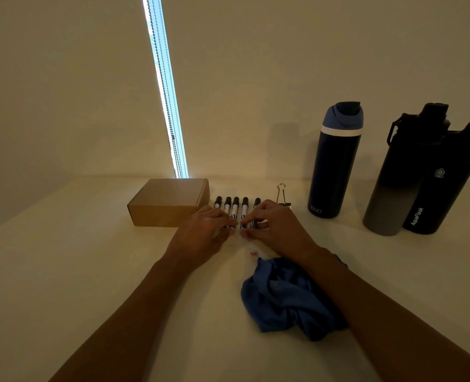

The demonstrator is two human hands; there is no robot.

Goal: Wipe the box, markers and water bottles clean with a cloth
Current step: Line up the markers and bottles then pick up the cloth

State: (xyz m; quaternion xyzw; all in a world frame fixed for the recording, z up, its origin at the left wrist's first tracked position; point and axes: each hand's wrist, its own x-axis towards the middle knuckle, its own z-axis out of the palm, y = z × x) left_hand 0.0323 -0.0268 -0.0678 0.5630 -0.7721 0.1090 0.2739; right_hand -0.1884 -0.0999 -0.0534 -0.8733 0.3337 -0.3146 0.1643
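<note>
left hand (204, 226): lies over the near ends of the markers, fingers bent, tips down on the left ones; pinching or only touching, cannot tell
right hand (276, 226): mirrors it on the right ones, fingers bent, tips almost meeting the left hand's; its grip cannot be told either
markers (236, 205): five in a row on the table, black caps pointing away, side by side, just right of the box; near ends hidden under the fingers
box (170, 201): brown cardboard, closed, flat on the table, left of the markers
cloth (286, 296): blue, crumpled, on the table close to the person, partly under the right forearm, held by neither hand
tag (254, 253): small white scrap with a red mark at the cloth's far edge
blue-lid bottle (335, 166): dark body, upright, right of the clip
grey bottle (390, 194): black fading to grey, upright, further right
black bottle (443, 194): upright, touching the grey one, white lettering on its side
clip (282, 193): binder clip between markers and blue-lid bottle
table (90, 271): pale, meets a pale wall
bead chain (170, 106): hangs along a bright slit in the wall above the box
</note>
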